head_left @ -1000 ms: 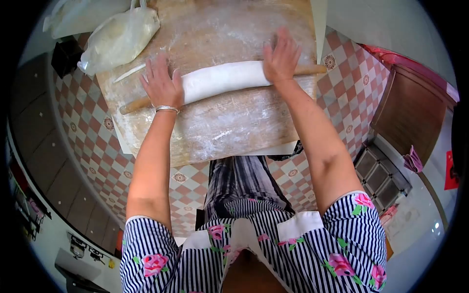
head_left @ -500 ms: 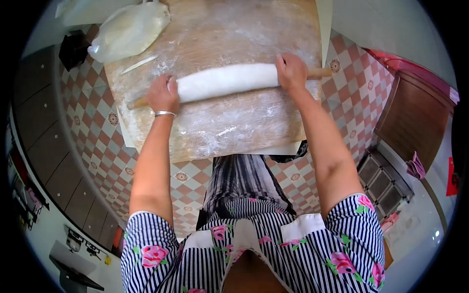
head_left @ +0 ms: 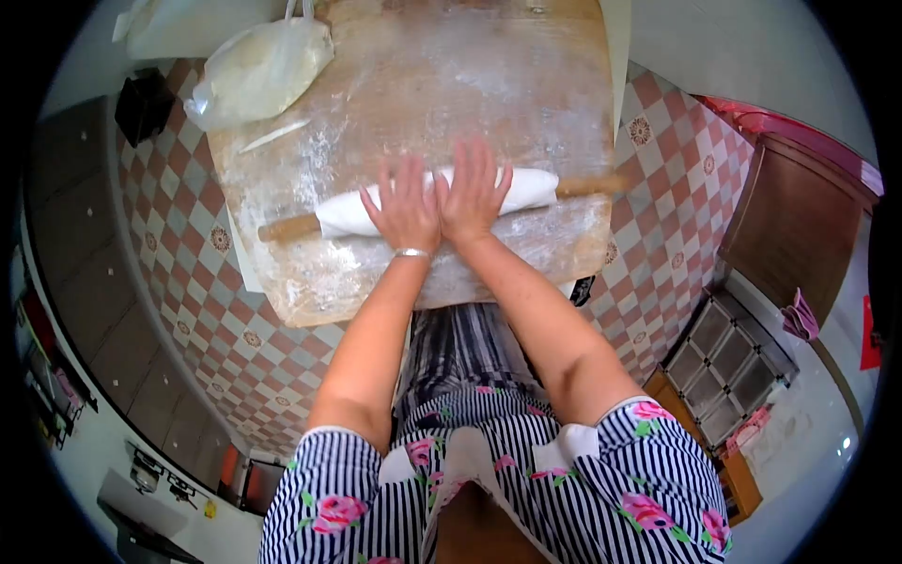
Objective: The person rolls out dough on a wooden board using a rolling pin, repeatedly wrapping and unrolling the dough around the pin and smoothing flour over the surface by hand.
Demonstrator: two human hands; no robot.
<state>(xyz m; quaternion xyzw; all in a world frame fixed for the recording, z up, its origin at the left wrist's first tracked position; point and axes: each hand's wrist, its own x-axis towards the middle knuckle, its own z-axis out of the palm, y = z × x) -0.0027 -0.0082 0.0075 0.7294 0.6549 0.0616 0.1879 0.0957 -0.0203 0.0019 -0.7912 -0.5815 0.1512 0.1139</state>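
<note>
White dough [head_left: 348, 214] is wrapped around a long wooden rolling pin [head_left: 289, 227], whose bare ends stick out at both sides. Flat on the middle of the roll lies my left hand [head_left: 410, 205], fingers spread and pointing away from me. My right hand [head_left: 473, 193] presses beside it, also open, with the two thumb sides almost together. The fingertips are slightly blurred. Under the roll is a flour-dusted wooden board [head_left: 451, 94].
A translucent plastic bag [head_left: 263, 75] of pale contents lies at the board's far left corner. Near it is a thin white strip [head_left: 273, 136]. A dark bin [head_left: 144, 106] stands on the checkered floor [head_left: 197, 273], and a brown cabinet [head_left: 799, 226] is at right.
Both hands have left the outer parts of the roll and come together at its middle, opening flat. The rolling pin with the dough has moved closer to me.
</note>
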